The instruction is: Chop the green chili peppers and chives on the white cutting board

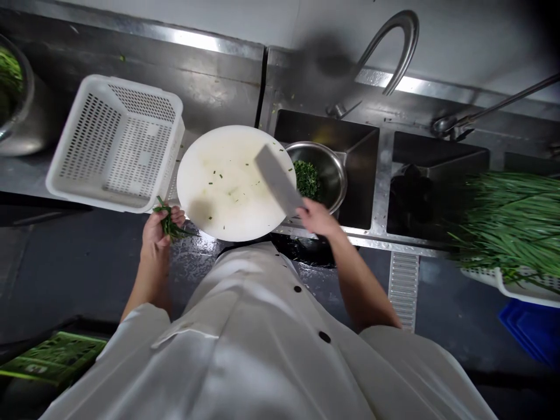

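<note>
My left hand [163, 226] is closed round a small bunch of green stalks [168, 221], just off the front left of the round white cutting board [231, 216]. In my right hand [318, 219] is the handle of a cleaver [277, 181], its broad blade over the board's right side. A few green scraps lie scattered on the board. Beyond the blade, a steel bowl [335, 186] sits at the sink, with chopped greens [307, 179] in it. The board hides the bowl's left part.
A white perforated basket [116, 151] stands left of the board, with a steel pot [32, 125] of greens farther left. Faucets [406, 44] rise behind the sinks [370, 157]. At right, long green stalks [516, 221] fill a white basket [499, 280]. A green crate [59, 353] is at lower left.
</note>
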Demonstrator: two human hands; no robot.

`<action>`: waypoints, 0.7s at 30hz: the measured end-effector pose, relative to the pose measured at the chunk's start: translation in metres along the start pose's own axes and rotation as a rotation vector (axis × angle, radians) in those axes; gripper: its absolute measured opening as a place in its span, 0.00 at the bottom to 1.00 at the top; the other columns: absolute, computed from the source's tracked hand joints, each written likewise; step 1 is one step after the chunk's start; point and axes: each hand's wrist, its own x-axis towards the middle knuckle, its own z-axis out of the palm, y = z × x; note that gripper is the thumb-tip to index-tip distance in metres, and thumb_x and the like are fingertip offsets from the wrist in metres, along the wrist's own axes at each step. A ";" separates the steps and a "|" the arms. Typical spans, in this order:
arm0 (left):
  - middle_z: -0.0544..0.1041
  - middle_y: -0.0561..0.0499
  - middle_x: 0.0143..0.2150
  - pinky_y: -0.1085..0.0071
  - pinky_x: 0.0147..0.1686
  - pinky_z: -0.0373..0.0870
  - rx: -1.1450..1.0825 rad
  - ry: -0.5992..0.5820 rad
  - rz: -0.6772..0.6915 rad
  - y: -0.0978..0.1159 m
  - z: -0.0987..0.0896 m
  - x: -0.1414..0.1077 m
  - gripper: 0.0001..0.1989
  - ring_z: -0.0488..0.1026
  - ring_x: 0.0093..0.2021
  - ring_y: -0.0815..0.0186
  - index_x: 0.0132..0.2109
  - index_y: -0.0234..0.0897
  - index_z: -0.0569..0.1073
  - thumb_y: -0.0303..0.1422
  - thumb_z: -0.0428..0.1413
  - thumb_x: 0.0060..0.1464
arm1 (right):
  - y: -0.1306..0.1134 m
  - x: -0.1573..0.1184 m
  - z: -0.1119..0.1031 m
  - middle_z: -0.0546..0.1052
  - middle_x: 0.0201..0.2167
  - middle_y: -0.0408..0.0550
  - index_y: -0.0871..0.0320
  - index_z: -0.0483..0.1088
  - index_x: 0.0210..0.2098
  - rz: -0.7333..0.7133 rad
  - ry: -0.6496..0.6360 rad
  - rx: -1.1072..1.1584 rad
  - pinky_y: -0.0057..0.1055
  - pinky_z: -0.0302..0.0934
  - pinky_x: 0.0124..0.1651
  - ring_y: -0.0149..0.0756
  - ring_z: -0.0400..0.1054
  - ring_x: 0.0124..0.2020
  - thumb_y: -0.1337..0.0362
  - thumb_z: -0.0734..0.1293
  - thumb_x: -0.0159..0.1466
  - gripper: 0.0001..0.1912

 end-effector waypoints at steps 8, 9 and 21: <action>0.64 0.56 0.26 0.76 0.22 0.56 -0.015 -0.080 0.034 0.012 0.012 -0.005 0.17 0.60 0.25 0.73 0.32 0.40 0.67 0.26 0.67 0.37 | -0.112 0.068 0.113 0.75 0.31 0.38 0.59 0.68 0.48 -0.130 -0.141 0.120 0.23 0.61 0.30 0.22 0.61 0.17 0.63 0.60 0.74 0.08; 0.63 0.56 0.26 0.76 0.22 0.56 -0.011 -0.078 0.031 0.010 0.011 -0.007 0.17 0.60 0.25 0.73 0.32 0.40 0.67 0.26 0.66 0.37 | -0.104 0.076 0.105 0.74 0.30 0.38 0.60 0.66 0.51 -0.089 -0.090 0.136 0.23 0.60 0.29 0.23 0.61 0.17 0.63 0.59 0.74 0.10; 0.65 0.57 0.27 0.79 0.23 0.60 -0.028 -0.112 -0.114 -0.024 -0.024 -0.014 0.18 0.65 0.26 0.75 0.31 0.39 0.64 0.27 0.66 0.36 | 0.060 0.052 -0.030 0.67 0.20 0.39 0.58 0.61 0.50 0.306 0.425 0.114 0.31 0.62 0.28 0.35 0.64 0.19 0.67 0.52 0.72 0.11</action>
